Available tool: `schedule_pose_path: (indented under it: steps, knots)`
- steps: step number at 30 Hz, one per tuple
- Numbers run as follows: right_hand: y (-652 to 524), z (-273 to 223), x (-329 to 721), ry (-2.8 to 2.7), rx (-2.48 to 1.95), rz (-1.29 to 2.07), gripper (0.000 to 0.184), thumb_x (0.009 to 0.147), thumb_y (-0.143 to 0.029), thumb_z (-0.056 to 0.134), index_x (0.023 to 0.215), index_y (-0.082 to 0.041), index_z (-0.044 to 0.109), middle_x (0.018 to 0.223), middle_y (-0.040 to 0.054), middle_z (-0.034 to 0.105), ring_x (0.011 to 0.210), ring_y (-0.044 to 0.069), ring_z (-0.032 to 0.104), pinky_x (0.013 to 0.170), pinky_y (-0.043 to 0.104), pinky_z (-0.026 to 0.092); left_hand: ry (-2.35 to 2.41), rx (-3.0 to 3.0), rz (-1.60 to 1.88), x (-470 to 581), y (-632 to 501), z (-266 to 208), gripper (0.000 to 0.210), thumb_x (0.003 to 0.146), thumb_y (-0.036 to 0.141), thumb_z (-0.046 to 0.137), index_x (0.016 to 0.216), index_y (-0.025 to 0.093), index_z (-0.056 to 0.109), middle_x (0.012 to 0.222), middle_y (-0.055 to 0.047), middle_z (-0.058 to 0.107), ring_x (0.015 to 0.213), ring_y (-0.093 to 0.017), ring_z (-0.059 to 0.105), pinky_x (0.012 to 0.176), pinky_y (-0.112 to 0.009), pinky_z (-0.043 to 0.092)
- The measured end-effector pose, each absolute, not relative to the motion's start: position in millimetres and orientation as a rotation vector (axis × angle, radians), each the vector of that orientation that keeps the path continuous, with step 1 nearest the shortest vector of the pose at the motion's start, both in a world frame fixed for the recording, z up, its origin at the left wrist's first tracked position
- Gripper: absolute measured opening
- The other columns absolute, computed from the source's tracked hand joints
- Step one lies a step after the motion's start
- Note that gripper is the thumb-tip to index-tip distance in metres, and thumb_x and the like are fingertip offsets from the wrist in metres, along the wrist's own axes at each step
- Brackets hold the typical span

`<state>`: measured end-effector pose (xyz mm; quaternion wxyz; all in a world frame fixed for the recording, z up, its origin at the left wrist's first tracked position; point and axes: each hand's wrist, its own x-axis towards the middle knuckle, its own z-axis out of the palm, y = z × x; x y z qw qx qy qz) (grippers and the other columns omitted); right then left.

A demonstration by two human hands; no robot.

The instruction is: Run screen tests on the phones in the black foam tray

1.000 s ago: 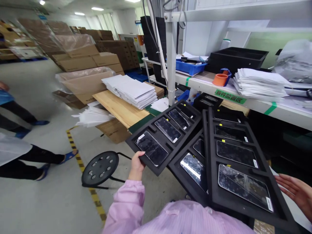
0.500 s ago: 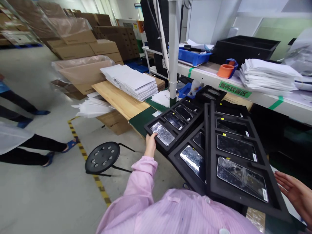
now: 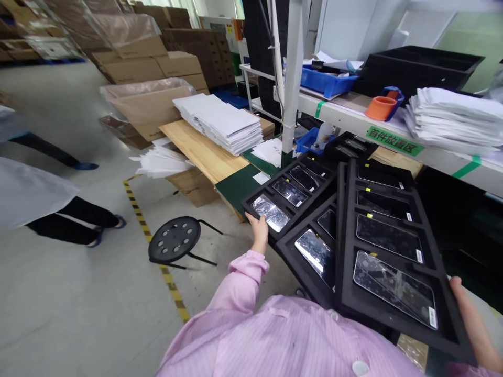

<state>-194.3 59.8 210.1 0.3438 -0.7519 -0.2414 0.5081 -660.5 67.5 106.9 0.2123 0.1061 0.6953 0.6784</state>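
Observation:
Several black foam trays (image 3: 387, 306) lie overlapping, with glass phone screens (image 3: 395, 288) in their recesses, carrying yellow tabs and small white labels. My left hand (image 3: 259, 230) grips the near left corner of the left foam tray (image 3: 281, 238), thumb at the rim beside a film-covered screen (image 3: 270, 213). At the right edge of the large upper tray, my right hand (image 3: 473, 319) is closed against its side. One digit shows along that edge; the other fingers are hidden. Between these trays, another foam tray (image 3: 291, 246) sits partly covered.
A white post (image 3: 293, 78) rises behind the trays beside a shelf (image 3: 353, 112). Paper stacks (image 3: 223, 125) rest on a wooden board (image 3: 196, 152). A black stool (image 3: 175, 240) stands to the left, near a striped floor line. A person in white (image 3: 35, 193) is farther left.
The view has shifted a little to the right. My right hand has gone from spread fingers beside the large tray to contact with its right edge. My left hand stays on its tray corner.

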Motion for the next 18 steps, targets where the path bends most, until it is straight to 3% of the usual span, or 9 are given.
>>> schedule_pose_path:
  steps: [3,6,8,10,12,15,18]
  knots:
    - [61,219,-200,-0.482,-1.958,1.417,0.039,0.08,-0.061,0.057,0.114,-0.046,0.068,0.09,0.0108,0.075,0.083,0.033,0.074,0.063,0.046,0.067,1.912,0.326,1.889,-658,59,126,0.062,0.094,0.039,0.061,0.149,0.022,0.039,0.162,-0.014,0.027,0.148,-0.036,0.028,0.12,-0.062,0.023]
    - [72,226,-208,-0.329,-1.872,1.609,0.048,0.077,-0.056,0.062,0.122,-0.04,0.067,0.094,0.0125,0.076,0.083,0.036,0.074,0.064,0.048,0.067,1.805,0.417,1.905,-644,50,158,0.078,0.095,0.036,0.057,0.159,0.025,0.013,0.17,-0.009,0.002,0.156,-0.026,-0.003,0.127,-0.045,0.003]
    - [82,229,-212,-0.317,-1.773,1.686,0.054,0.073,-0.05,0.07,0.124,-0.034,0.067,0.094,0.0135,0.076,0.082,0.036,0.074,0.065,0.046,0.067,1.632,0.541,1.856,-617,45,180,0.076,0.095,0.037,0.056,0.159,0.029,0.014,0.169,-0.004,0.014,0.156,-0.02,0.007,0.127,-0.036,0.009]
    - [91,235,-215,-0.337,-1.73,1.695,0.059,0.067,-0.042,0.078,0.123,-0.029,0.067,0.091,0.0131,0.077,0.08,0.036,0.075,0.066,0.043,0.067,1.405,0.649,1.699,-576,41,197,0.072,0.088,0.04,0.065,0.152,0.028,0.035,0.157,-0.007,0.044,0.148,-0.025,0.035,0.123,-0.039,0.026]
    - [96,245,-218,-0.341,-1.741,1.706,0.06,0.064,-0.034,0.081,0.121,-0.025,0.067,0.089,0.0117,0.077,0.078,0.035,0.075,0.068,0.042,0.067,1.229,0.67,1.494,-534,36,205,0.076,0.076,0.041,0.077,0.143,0.02,0.05,0.142,-0.016,0.059,0.136,-0.033,0.051,0.116,-0.048,0.038]
    - [95,266,-227,-0.34,-1.744,1.764,0.054,0.067,-0.035,0.08,0.117,-0.02,0.068,0.09,0.0115,0.078,0.078,0.034,0.075,0.07,0.043,0.067,1.116,0.616,1.313,-491,30,209,0.084,0.072,0.043,0.08,0.146,0.02,0.048,0.15,-0.015,0.052,0.14,-0.034,0.047,0.119,-0.047,0.034]
    - [89,274,-236,-0.364,-1.739,1.773,0.046,0.072,-0.04,0.077,0.112,-0.018,0.07,0.089,0.0113,0.078,0.079,0.034,0.075,0.069,0.043,0.066,1.067,0.532,1.239,-482,27,211,0.089,0.083,0.048,0.066,0.157,0.02,0.027,0.156,-0.012,0.044,0.14,-0.03,0.048,0.118,-0.044,0.036]
